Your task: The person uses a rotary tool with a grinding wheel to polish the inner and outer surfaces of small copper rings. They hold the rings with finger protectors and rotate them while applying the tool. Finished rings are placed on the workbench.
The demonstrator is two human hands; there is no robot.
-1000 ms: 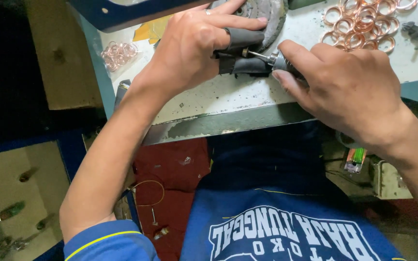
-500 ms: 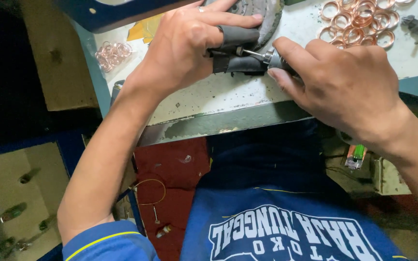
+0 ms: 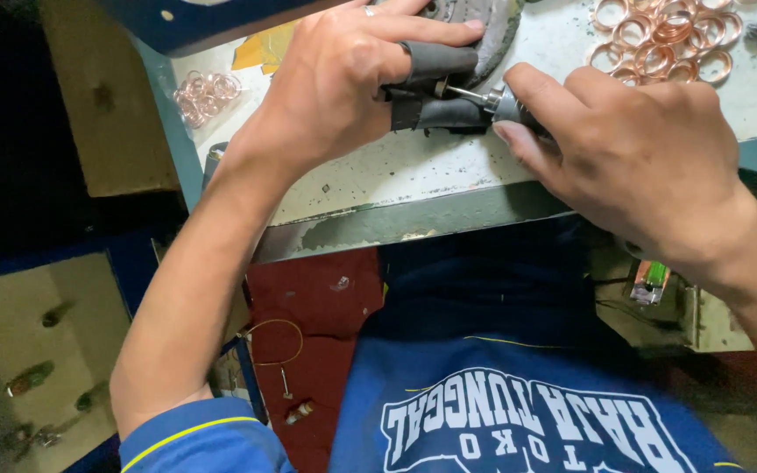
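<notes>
My left hand [image 3: 343,83] rests on the white bench [image 3: 413,166], its thumb and a finger covered in dark rubber guards [image 3: 435,61], pinching something small that I cannot make out. My right hand [image 3: 633,153] grips a small rotary tool [image 3: 505,103] whose thin metal bit points left into the guarded fingertips. A round grey pad [image 3: 488,26] lies under and behind the left fingers.
A heap of copper-coloured rings [image 3: 663,39] lies at the bench's back right. A smaller pale pink pile of rings [image 3: 206,92] sits at the left edge. Below the bench edge are a red surface [image 3: 308,315] with a wire loop, and a lighter [image 3: 650,280] to the right.
Both hands stay together on the bench; the view has shifted slightly, and the tool bit remains pressed at the guarded fingertips.
</notes>
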